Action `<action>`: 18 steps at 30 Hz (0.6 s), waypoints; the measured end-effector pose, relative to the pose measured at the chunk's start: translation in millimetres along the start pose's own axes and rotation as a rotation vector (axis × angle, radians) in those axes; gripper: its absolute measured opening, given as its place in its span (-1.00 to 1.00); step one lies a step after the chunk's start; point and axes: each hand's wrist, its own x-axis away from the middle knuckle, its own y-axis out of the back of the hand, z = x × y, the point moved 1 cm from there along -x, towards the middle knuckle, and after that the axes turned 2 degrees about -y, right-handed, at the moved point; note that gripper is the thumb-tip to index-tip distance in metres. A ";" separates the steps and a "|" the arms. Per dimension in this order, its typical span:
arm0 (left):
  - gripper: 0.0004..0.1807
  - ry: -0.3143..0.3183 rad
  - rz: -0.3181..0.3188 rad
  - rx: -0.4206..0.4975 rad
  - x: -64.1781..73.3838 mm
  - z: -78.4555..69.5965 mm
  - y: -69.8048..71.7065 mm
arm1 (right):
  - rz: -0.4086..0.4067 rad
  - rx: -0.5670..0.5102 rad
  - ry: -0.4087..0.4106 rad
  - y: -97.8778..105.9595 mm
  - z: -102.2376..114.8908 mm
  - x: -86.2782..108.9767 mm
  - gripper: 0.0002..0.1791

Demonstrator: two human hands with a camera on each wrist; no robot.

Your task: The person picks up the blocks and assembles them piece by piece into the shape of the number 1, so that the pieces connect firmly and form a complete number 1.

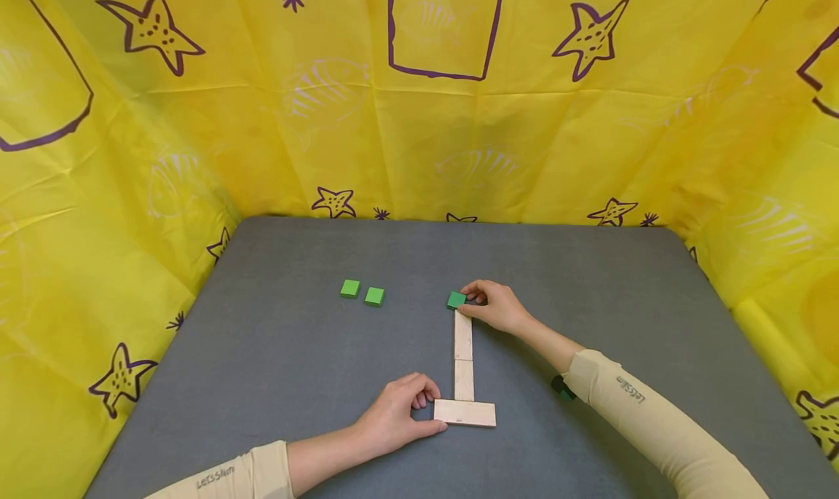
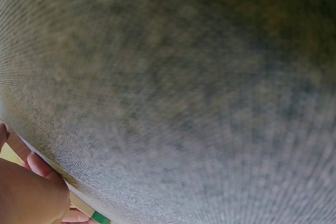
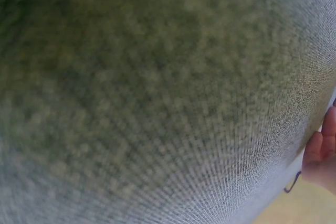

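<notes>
My right hand (image 1: 498,308) pinches a dark green square block (image 1: 457,299) between thumb and fingers, at the far end of a line of light wooden blocks. That line has a longer wooden piece (image 1: 463,335) and a shorter one (image 1: 464,380) end to end. Across its near end lies a wooden plank (image 1: 465,413), forming an upside-down T. My left hand (image 1: 400,415) grips the plank's left end, thumb at the near corner and fingers at the far one. In the right wrist view, curled fingers (image 3: 314,150) show at the edge; the green block is hidden there.
Two light green square blocks, one at the left (image 1: 350,288) and one beside it (image 1: 374,296), lie left of the wooden line. A grey cloth-covered table (image 1: 275,382) carries everything. Yellow curtains (image 1: 406,142) with starfish drawings enclose its back and sides.
</notes>
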 end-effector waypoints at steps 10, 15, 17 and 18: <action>-0.64 0.002 0.001 0.002 0.4 0.9 -0.4 | -0.017 0.003 0.013 -0.8 2.0 2.0 -0.72; -0.64 0.004 0.002 0.002 0.5 0.6 -0.4 | -0.027 0.010 0.007 -1.7 1.7 1.4 -0.73; -0.64 0.001 0.000 0.001 0.6 0.5 -0.3 | -0.029 0.008 0.006 -1.9 1.6 1.3 -0.74; -0.64 0.002 0.000 0.001 0.7 0.4 -0.3 | -0.030 0.006 0.006 -1.9 1.8 1.3 -0.74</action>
